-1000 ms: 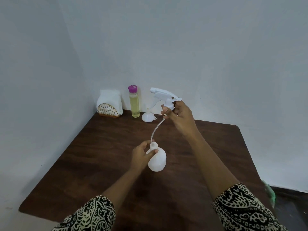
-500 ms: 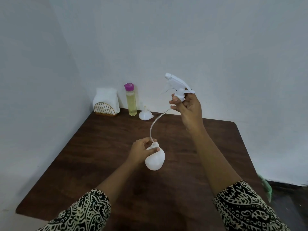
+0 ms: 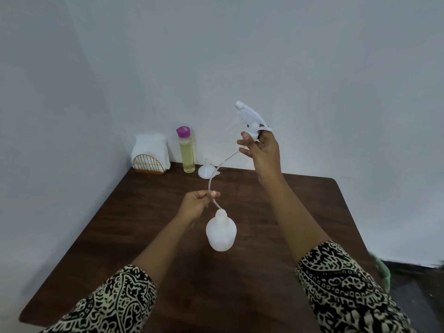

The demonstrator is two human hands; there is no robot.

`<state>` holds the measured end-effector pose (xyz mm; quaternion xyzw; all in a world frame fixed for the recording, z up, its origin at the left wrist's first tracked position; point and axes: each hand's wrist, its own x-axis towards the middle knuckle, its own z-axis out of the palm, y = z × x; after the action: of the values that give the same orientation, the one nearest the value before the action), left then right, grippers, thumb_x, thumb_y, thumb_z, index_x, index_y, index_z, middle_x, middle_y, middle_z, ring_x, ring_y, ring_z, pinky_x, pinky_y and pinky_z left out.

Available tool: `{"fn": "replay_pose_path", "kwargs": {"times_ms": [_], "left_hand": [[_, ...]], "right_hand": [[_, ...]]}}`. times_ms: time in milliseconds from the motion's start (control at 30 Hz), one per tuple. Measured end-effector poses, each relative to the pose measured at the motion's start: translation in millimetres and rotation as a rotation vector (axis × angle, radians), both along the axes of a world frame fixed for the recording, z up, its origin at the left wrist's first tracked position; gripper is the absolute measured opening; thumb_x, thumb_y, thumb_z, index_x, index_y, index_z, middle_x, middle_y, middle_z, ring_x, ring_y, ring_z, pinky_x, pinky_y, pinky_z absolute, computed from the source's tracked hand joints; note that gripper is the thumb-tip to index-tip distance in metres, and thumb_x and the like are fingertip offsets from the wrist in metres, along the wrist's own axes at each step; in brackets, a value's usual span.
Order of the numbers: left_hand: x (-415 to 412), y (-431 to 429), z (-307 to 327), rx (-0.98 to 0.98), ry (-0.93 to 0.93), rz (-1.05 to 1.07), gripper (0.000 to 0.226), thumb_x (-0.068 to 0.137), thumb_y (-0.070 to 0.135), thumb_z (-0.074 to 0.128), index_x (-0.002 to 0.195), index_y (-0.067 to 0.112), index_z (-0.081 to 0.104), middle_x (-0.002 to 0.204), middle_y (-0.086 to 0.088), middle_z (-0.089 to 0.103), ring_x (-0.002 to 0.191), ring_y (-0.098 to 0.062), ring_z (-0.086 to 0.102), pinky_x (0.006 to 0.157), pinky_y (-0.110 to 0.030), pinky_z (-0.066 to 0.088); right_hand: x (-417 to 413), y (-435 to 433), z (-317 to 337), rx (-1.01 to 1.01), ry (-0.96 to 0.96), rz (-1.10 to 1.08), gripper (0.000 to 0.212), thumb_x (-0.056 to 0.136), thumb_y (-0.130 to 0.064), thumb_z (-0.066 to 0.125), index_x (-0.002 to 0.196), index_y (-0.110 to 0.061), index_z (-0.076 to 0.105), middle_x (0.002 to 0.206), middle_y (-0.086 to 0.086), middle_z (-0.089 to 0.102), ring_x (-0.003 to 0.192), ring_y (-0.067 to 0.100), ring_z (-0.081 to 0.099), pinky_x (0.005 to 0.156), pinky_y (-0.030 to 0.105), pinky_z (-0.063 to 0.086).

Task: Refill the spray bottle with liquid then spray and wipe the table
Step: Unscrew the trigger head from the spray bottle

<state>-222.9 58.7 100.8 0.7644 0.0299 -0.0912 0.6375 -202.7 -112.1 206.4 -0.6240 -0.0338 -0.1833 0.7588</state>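
The right hand [image 3: 260, 150] has risen well above where it was a second ago, its fingers curled round the collar of the white plastic trigger spray head [image 3: 249, 118], whose nozzle points up and left. The left hand [image 3: 194, 206] has let go of the bottle neck it gripped before and now pinches the thin clear flexible dip tube [image 3: 217, 168] between thumb and fingertips, a little above the mouth. The two hands are well apart, joined only by that tube, which sags in a soft arc between them. The tube's lower end looks to be at or just inside the opening; I cannot tell whether it has cleared. The small white translucent plastic spray bottle [image 3: 221, 233], round-shouldered and narrow-necked, stands upright and unheld near the middle of the dark brown wooden table [image 3: 331, 207]. I judge the head is nearly out, so the bottle will soon be open for filling. At the far edge by the wall stand a white plastic funnel [image 3: 206, 169], wide end down, a tall clear bottle of pale yellow liquid with a purple cap [image 3: 187, 152], and a gold wire holder of white napkins [image 3: 150, 155]. The sleeves are cream with black print.
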Motion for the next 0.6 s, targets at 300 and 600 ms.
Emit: {"fn": "replay_pose_path", "kwargs": {"times_ms": [300, 600], "left_hand": [[2.2, 4.7, 42.6, -0.16, 0.097, -0.058, 0.016, 0.09, 0.022, 0.062, 0.094, 0.013, 0.074, 0.054, 0.012, 0.055, 0.057, -0.007, 0.04, 0.054, -0.018, 0.035], [-75.9, -63.3, 2.0, -0.28, 0.493, -0.112, 0.018, 0.088, 0.018, 0.066, 0.1, 0.005, 0.068, 0.051, 0.01, 0.058, 0.046, -0.001, 0.042, 0.043, -0.013, 0.034]], "right_hand": [[36.2, -16.6, 22.3, 0.133, 0.205, -0.047, 0.02, 0.09, -0.019, 0.064, 0.106, -0.01, 0.054, 0.093, 0.007, 0.062, 0.077, 0.02, 0.067, 0.069, 0.03, 0.059], [-5.0, -94.4, -73.7, 0.202, 0.742, -0.035, 0.017, 0.093, -0.02, 0.059, 0.081, -0.008, 0.056, 0.077, 0.008, 0.06, 0.054, 0.013, 0.062, 0.046, 0.021, 0.055]]}}
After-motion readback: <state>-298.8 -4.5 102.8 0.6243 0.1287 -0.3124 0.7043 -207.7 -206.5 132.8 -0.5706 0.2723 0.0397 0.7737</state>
